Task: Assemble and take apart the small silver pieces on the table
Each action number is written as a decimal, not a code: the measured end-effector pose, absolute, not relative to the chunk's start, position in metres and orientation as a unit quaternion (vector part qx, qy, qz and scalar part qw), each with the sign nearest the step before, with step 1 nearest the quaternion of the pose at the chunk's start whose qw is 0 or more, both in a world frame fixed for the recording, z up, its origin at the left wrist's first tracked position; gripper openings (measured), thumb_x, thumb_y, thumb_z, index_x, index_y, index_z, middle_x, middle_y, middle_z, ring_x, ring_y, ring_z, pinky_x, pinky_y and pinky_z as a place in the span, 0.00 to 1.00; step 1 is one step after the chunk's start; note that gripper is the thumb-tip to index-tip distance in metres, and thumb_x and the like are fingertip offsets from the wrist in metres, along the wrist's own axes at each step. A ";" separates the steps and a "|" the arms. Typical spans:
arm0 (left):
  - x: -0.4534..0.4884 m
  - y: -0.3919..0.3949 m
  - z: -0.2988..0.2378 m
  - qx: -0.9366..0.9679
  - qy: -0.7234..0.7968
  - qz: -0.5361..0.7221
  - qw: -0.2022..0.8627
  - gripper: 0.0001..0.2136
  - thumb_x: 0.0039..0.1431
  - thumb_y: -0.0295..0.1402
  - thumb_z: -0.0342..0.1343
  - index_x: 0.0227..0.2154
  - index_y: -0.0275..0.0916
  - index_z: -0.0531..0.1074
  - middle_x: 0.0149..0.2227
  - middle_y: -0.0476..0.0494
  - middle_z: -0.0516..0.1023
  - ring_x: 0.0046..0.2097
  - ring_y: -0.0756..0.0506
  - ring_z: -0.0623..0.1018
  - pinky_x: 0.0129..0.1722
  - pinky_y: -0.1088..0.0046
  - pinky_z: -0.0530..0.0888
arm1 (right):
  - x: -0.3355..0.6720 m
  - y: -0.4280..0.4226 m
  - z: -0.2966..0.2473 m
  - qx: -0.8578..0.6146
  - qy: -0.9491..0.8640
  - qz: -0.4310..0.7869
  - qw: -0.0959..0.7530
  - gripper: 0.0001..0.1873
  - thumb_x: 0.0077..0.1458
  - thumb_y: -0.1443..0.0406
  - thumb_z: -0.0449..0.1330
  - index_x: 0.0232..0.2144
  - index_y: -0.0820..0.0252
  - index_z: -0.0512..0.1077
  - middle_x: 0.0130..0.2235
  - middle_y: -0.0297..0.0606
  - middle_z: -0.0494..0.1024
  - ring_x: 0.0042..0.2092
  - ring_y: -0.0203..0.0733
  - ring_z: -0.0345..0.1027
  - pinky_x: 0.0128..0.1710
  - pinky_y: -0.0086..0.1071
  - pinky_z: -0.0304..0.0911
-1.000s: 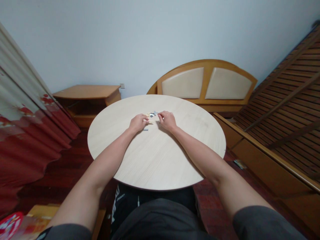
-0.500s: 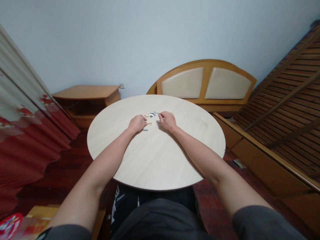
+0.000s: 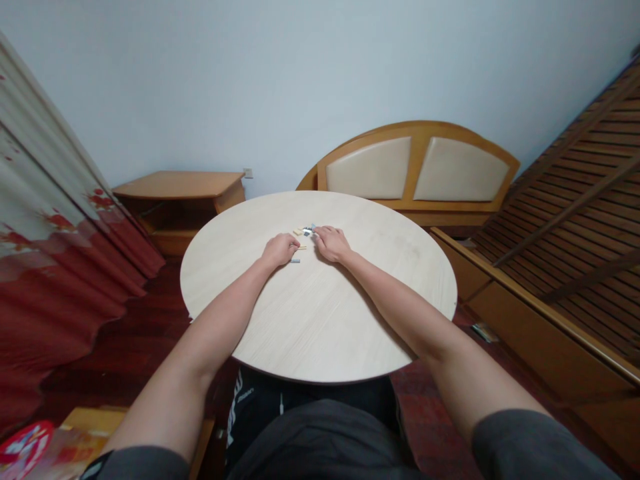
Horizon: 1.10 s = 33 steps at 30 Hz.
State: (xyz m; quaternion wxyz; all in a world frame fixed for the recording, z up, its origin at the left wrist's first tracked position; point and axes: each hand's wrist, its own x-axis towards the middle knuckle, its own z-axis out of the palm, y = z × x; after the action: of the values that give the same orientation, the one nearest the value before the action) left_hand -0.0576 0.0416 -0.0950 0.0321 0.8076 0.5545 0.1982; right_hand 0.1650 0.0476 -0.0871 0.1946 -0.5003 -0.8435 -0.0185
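Note:
Both my hands rest near the middle of a round pale wooden table (image 3: 320,320). My left hand (image 3: 279,251) is curled, its fingertips by a thin tan stick-like piece (image 3: 301,248); whether it grips anything is hidden. My right hand (image 3: 331,243) is curled too, fingertips pinched at a small grey-and-white piece (image 3: 307,231). Between the hands lie several tiny tan and grey pieces (image 3: 299,232). One small grey piece (image 3: 295,261) lies alone just in front of my left hand.
A low wooden cabinet (image 3: 180,193) stands at the back left. A padded wooden headboard (image 3: 417,170) leans on the wall behind the table. Slatted bed frames (image 3: 570,227) lean at the right. Red-and-white curtains (image 3: 55,260) hang at the left. A cardboard box (image 3: 80,433) sits low left.
My right hand has moved slightly left, toward the small pieces and my left hand. The view has shifted a little; the left hand stays in place.

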 end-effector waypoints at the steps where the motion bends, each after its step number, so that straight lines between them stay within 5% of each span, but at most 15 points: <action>1: -0.058 0.041 -0.094 0.806 0.557 0.198 0.032 0.13 0.68 0.30 0.56 0.47 0.43 0.86 0.53 0.41 0.86 0.55 0.40 0.82 0.56 0.67 0.75 | 0.163 0.052 -0.086 -0.497 -0.848 -0.020 0.182 0.26 0.73 0.64 0.45 0.66 0.61 0.70 0.67 0.50 0.73 0.68 0.56 0.63 0.67 0.53 0.56; 5: -0.057 0.037 -0.091 0.800 0.566 0.197 0.033 0.14 0.68 0.30 0.56 0.47 0.42 0.86 0.53 0.41 0.86 0.56 0.39 0.81 0.56 0.67 0.76 | 0.158 0.069 -0.074 -0.496 -0.861 -0.012 0.109 0.26 0.73 0.64 0.44 0.65 0.59 0.71 0.67 0.50 0.74 0.68 0.57 0.64 0.66 0.54 0.58; 13: -0.055 0.032 -0.086 0.789 0.585 0.183 0.036 0.14 0.69 0.32 0.56 0.48 0.44 0.86 0.53 0.41 0.86 0.55 0.39 0.82 0.54 0.68 0.76 | 0.178 0.078 -0.052 -0.548 -0.836 -0.003 0.016 0.26 0.73 0.61 0.46 0.51 0.61 0.83 0.55 0.52 0.84 0.54 0.53 0.77 0.52 0.37 0.66; 21: -0.054 0.030 -0.083 0.787 0.588 0.182 0.050 0.14 0.68 0.31 0.56 0.48 0.44 0.87 0.54 0.42 0.85 0.56 0.40 0.81 0.55 0.69 0.76 | 0.242 0.072 -0.086 -0.635 -0.749 0.020 0.191 0.22 0.72 0.60 0.51 0.52 0.60 0.83 0.52 0.47 0.86 0.53 0.49 0.78 0.50 0.32 0.66; 26: -0.054 0.031 -0.085 0.785 0.588 0.187 0.052 0.14 0.69 0.33 0.55 0.48 0.43 0.86 0.54 0.41 0.85 0.55 0.40 0.81 0.54 0.68 0.76 | 0.255 0.077 -0.099 -0.662 -0.712 0.024 0.234 0.15 0.64 0.63 0.61 0.48 0.60 0.84 0.49 0.45 0.86 0.50 0.47 0.78 0.52 0.33 0.68; 33: -0.056 0.036 -0.092 0.784 0.576 0.228 0.040 0.13 0.69 0.32 0.55 0.48 0.43 0.85 0.54 0.40 0.85 0.56 0.39 0.81 0.55 0.65 0.76 | 0.244 0.078 -0.100 -0.624 -0.733 0.013 0.272 0.19 0.54 0.75 0.57 0.44 0.64 0.83 0.48 0.49 0.84 0.49 0.50 0.76 0.54 0.38 0.69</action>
State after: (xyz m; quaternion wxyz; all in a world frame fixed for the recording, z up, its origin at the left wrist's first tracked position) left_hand -0.0564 0.0359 -0.0923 0.0401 0.7841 0.5757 0.2284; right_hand 0.2441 0.0780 -0.0998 0.2716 -0.6239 -0.7327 0.0130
